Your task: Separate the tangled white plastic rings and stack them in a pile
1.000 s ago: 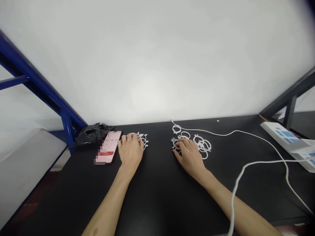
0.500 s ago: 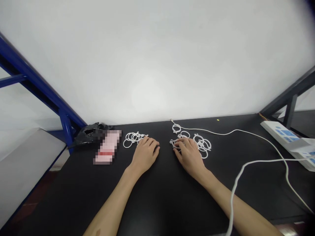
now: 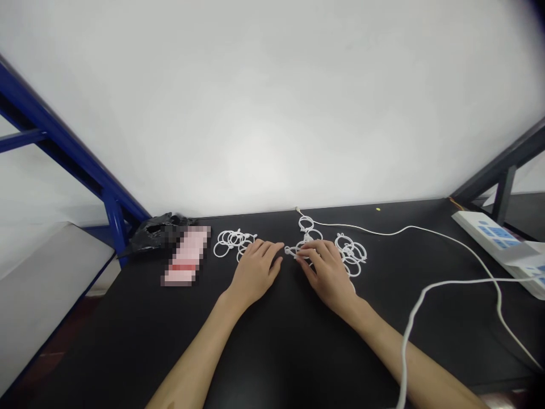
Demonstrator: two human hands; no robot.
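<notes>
White curtain rings with small eyelets lie in two loose groups on the black table [image 3: 272, 352]. The left group of rings [image 3: 222, 249] is beside my left hand [image 3: 255, 270], whose fingers are stretched forward, thumb apart, holding nothing. My right hand [image 3: 326, 270] pinches one white curtain ring [image 3: 293, 250] between thumb and fingers, its eyelet end pointing left toward my left hand. More rings from the right group [image 3: 352, 258] lie beside and partly under my right hand. Two further rings [image 3: 306, 222] lie just beyond it. My palm and fingers hide part of the held ring.
A black plastic bag [image 3: 155, 230] and a pixelated pink item [image 3: 187, 255] lie at the left. A white cable [image 3: 409, 228] runs across the right side to a white and blue box [image 3: 489, 233]. A blue metal frame [image 3: 113, 213] stands left; a white wall [image 3: 272, 113] rises behind.
My right hand has drawn one curtain ring slightly left, toward my left hand. The left hand has shifted a little right, uncovering more of the left rings.
</notes>
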